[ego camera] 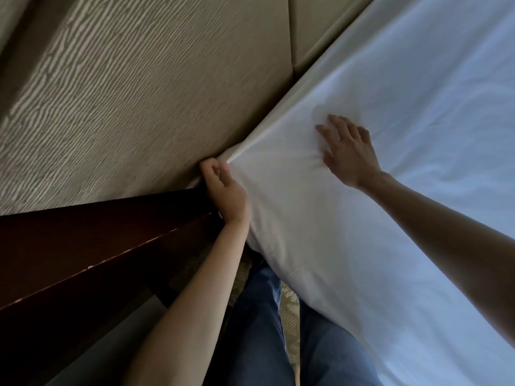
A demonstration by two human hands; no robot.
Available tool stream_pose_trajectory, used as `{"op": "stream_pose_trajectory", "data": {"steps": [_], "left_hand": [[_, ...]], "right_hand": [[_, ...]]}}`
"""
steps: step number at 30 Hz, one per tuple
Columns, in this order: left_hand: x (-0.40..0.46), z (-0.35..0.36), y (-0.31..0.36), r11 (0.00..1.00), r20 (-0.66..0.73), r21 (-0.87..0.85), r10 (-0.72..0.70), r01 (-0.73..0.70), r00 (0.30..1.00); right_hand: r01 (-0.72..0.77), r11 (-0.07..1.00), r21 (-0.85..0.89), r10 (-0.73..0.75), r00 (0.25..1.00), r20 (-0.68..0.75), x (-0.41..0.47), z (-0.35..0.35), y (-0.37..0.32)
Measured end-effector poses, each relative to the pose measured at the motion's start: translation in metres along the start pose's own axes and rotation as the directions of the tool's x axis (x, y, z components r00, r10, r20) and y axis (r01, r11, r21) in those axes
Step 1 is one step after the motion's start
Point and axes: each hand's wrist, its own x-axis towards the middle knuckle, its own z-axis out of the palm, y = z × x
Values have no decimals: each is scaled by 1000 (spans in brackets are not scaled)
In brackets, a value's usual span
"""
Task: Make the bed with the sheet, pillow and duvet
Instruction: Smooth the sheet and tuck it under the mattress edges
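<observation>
A white sheet (pixel 390 112) covers the mattress and fills the right half of the head view. At the mattress corner by the headboard, my left hand (pixel 225 190) pinches the sheet's corner, fingers curled round the fabric, which is drawn taut into folds there. My right hand (pixel 348 151) lies flat on top of the sheet just right of that corner, fingers spread and pressing down. No pillow or duvet shows in this view.
A beige padded headboard (pixel 125 93) with a wavy pattern runs along the left and top. A dark wooden nightstand (pixel 83 246) stands close against the bed's corner beside my left arm. My legs in blue jeans (pixel 259 330) stand on patterned carpet in the narrow gap.
</observation>
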Motion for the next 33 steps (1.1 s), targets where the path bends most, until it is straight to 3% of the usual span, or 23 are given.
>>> {"op": "stream_pose_trajectory", "data": {"steps": [3, 7, 11, 14, 19, 24, 26, 28, 30, 33], "left_hand": [[0, -1, -13, 986, 51, 90, 137, -141, 989], [14, 3, -45, 882, 296, 325, 247, -340, 923], [19, 21, -54, 845, 475, 406, 131, -348, 871], [29, 38, -61, 769, 514, 513, 79, -381, 854], [49, 61, -54, 628, 500, 709, -128, -320, 856], [62, 71, -45, 630, 497, 718, -166, -296, 852], [53, 63, -52, 680, 517, 648, -61, -344, 854], [39, 44, -61, 696, 546, 547, 125, -466, 828], [26, 34, -75, 634, 568, 518, 246, -574, 785], [26, 43, -77, 682, 554, 540, 154, -494, 818]], "right_hand": [[14, 1000, -5, -14, 999, -30, 3, -6, 5], [37, 997, -63, -39, 999, -17, 19, -12, 14], [48, 990, -130, -46, 999, 20, 45, -19, 21], [106, 979, -172, -97, 993, 61, 70, -28, 19], [139, 961, -238, -90, 975, 205, 104, -17, 13], [71, 959, -276, 5, 964, 266, 130, -13, 0], [71, 961, -267, 1, 966, 257, 134, -11, 0], [103, 970, -220, -60, 980, 192, 126, -9, 6], [194, 963, -189, -170, 976, 137, 112, -4, 9], [318, 925, -208, -284, 942, 179, 101, 7, 1]]}}
